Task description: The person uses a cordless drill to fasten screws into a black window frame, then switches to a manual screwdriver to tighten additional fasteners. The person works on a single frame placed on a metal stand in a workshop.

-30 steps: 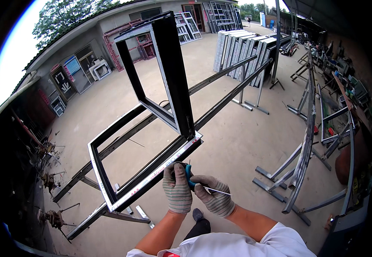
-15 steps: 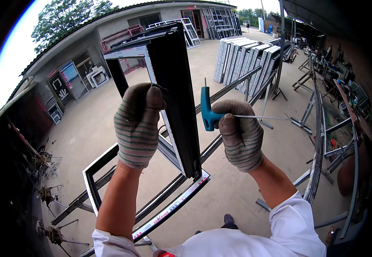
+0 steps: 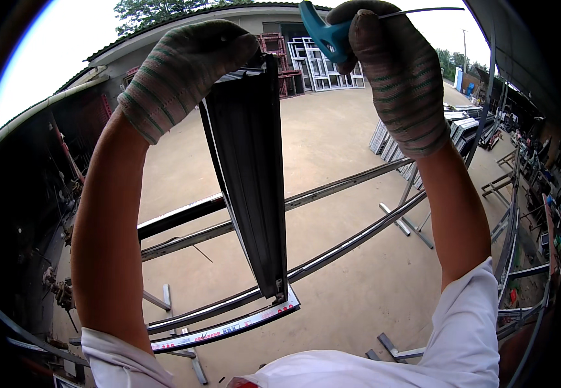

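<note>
A black window frame (image 3: 245, 168) stands upright before me, its near side long and dark. At its top corner is my left hand (image 3: 190, 68) in a striped knit glove, fingers pinched together. A small dark piece shows at the fingertips, but I cannot make out what it is. Raised to the upper right, my gloved right hand (image 3: 400, 71) is closed round a teal T-handle hex key (image 3: 324, 35). The key's thin shaft points right, away from the frame. The frame's lower rail (image 3: 228, 330), covered with printed white film, runs left from the foot of the upright.
Long metal rails (image 3: 345, 184) cross beneath the frame as a stand. A stack of film-wrapped profiles (image 3: 390, 139) lies to the right. White frames (image 3: 319, 64) lean by the far building. Metal racks and clutter (image 3: 513, 194) line the right side.
Both hands have risen, the left to the frame's top corner and the right with the hex key to the upper edge of view. My view has shifted closer to the frame's side.
</note>
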{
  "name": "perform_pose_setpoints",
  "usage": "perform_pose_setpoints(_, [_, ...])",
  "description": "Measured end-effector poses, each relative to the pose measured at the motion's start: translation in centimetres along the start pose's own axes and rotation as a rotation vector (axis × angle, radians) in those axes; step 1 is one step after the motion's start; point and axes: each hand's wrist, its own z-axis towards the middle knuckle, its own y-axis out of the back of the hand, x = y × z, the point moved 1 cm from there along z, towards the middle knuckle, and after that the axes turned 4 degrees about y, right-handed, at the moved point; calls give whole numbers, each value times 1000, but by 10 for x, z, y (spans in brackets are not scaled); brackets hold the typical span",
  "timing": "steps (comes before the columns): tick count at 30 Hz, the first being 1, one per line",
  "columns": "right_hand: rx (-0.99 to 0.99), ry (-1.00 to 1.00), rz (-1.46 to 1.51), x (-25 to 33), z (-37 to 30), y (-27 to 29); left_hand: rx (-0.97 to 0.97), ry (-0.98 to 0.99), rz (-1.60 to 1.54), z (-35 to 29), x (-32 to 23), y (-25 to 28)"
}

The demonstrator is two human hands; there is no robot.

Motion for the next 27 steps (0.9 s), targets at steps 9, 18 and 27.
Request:
perform_pose_setpoints(9, [162,-29,93,-14,22,5,213,331,-121,7,-19,8])
perform_pose_setpoints(18, [285,-130,-14,-6,46,-4,345,373,-161,19,-18,9])
perform_pose_setpoints(27, [335,-158,-48,-2,49,-7,347,364,-67,17,-14,6])
